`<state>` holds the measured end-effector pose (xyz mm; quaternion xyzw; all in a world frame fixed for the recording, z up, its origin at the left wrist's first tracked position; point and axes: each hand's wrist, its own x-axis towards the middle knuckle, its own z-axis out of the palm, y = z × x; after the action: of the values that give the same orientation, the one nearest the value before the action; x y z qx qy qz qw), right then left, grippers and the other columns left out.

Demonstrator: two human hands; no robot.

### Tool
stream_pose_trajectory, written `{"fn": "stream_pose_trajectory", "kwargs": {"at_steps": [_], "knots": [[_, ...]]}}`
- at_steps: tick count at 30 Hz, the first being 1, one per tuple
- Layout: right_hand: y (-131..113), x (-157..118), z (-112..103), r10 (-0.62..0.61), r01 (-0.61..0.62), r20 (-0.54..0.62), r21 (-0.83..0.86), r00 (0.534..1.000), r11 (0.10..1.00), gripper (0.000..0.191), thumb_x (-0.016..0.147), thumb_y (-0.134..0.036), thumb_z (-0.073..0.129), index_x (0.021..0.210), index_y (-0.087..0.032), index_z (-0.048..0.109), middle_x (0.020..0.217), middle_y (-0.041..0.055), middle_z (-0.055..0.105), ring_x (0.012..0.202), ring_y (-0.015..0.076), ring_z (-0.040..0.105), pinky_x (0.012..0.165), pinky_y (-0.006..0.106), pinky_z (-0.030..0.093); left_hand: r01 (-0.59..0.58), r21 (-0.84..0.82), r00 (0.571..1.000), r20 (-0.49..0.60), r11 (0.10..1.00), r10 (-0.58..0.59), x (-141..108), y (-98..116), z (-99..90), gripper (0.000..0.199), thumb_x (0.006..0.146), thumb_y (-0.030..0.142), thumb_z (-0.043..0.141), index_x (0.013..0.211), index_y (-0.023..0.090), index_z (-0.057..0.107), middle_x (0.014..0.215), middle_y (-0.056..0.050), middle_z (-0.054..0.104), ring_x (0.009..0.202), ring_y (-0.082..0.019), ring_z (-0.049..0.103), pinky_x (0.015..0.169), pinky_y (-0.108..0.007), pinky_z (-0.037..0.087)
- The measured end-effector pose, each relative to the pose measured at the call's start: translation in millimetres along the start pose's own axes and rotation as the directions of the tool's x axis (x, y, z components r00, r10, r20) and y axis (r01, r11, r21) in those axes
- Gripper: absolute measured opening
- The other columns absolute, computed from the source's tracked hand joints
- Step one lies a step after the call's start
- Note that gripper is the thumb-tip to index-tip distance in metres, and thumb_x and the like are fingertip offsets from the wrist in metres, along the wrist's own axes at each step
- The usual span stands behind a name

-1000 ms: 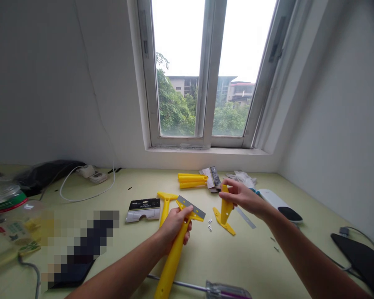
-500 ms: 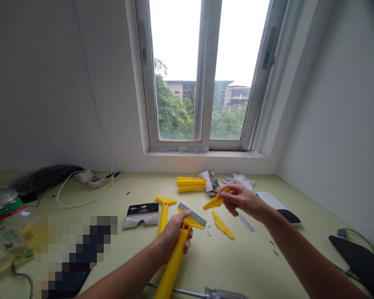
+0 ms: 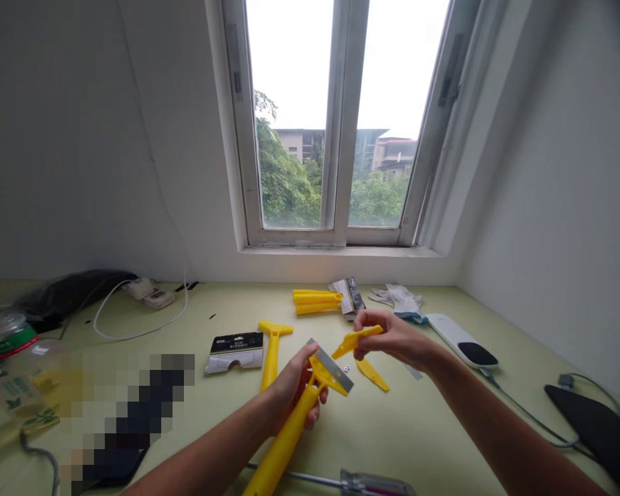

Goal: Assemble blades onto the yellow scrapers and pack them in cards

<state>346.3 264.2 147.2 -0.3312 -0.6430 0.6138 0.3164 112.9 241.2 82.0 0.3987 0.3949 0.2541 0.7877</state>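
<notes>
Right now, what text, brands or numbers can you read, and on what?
Nothing reads for certain.
Card: print on its black part, too blurred.
Packet: marks too small.
Jar: lettering on the green band and white label, too blurred.
Scraper: no print seen.
</notes>
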Motion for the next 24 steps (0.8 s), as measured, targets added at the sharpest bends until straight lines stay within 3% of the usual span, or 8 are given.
{"fn": "stream_pose_trajectory", "kwargs": {"at_steps": [4,8,12,14,17,20,24], "knots": [[-2,-1,-1,-0.056,0.058,-0.036,0.050,0.998,0.997,0.028,0.070,-0.024,0.081,0.085,-0.015,0.059,0.086,0.0032,0.068,0.084,0.0154,0.066,0.082,0.030,0.048,0.005,0.003,0.999,0.040,1.000,-0.005,0,0,-0.6,0.058,0.080,0.074,0.034,0.083,0.017,0.050,0.060,0.000,0.055,0.033,-0.012,0.049,0.032,-0.021,0.033],[-6,-3,-1,-0.086,0.086,-0.009,0.018,0.996,0.996,0.029,0.072,-0.029,0.080,0.088,-0.016,0.060,0.087,0.0032,0.067,0.080,0.0159,0.065,0.076,0.031,0.050,0.022,0.021,0.998,0.058,1.000,-0.023,-2,2,1.5,0.060,0.080,0.074,0.033,0.082,0.016,0.051,0.061,-0.001,0.055,0.033,-0.012,0.049,0.032,-0.021,0.033],[-10,-2,11,-0.041,0.049,0.047,-0.180,0.998,0.982,0.036,0.075,-0.037,0.076,0.098,-0.015,0.061,0.080,0.0028,0.065,0.068,0.0140,0.060,0.065,0.028,0.048,0.019,0.049,0.997,0.074,0.999,-0.023,-7,2,4.5,0.063,0.080,0.075,0.032,0.090,0.016,0.053,0.062,0.000,0.055,0.034,-0.011,0.049,0.033,-0.022,0.036],[-13,-2,22,-0.033,0.045,0.045,-0.303,0.998,0.952,0.031,0.079,-0.040,0.071,0.094,-0.016,0.059,0.075,0.0010,0.061,0.065,0.0132,0.056,0.060,0.026,0.045,0.009,0.057,0.996,0.087,0.998,-0.014,-8,0,5.0,0.062,0.080,0.075,0.033,0.090,0.017,0.053,0.063,0.000,0.056,0.035,-0.011,0.049,0.034,-0.022,0.037],[-17,-1,36,-0.088,0.076,0.004,-0.540,0.996,0.838,0.029,0.088,-0.042,0.056,0.074,-0.017,0.053,0.067,-0.0016,0.050,0.060,0.0111,0.046,0.054,0.024,0.037,0.000,0.069,0.995,0.103,0.998,-0.008,-8,-2,5.0,0.063,0.081,0.075,0.032,0.092,0.016,0.053,0.064,-0.001,0.056,0.036,-0.012,0.050,0.035,-0.023,0.036],[-16,1,44,-0.143,0.080,-0.033,-0.700,0.989,0.710,0.032,0.091,-0.038,0.048,0.067,-0.017,0.053,0.061,-0.0031,0.042,0.057,0.0101,0.036,0.052,0.023,0.031,-0.001,0.083,0.992,0.123,0.997,-0.009,-8,-2,6.7,0.064,0.082,0.075,0.030,0.093,0.016,0.053,0.064,-0.002,0.057,0.035,-0.012,0.050,0.036,-0.024,0.036],[-4,6,47,-0.105,0.028,-0.070,-0.691,0.992,0.722,0.024,0.088,-0.035,0.053,0.090,-0.017,0.069,0.062,-0.0027,0.051,0.056,0.0102,0.041,0.053,0.023,0.032,-0.013,0.085,0.994,0.111,0.996,0.004,-13,0,12.2,0.064,0.082,0.076,0.025,0.092,0.018,0.049,0.063,-0.001,0.057,0.034,-0.012,0.049,0.036,-0.023,0.034]]}}
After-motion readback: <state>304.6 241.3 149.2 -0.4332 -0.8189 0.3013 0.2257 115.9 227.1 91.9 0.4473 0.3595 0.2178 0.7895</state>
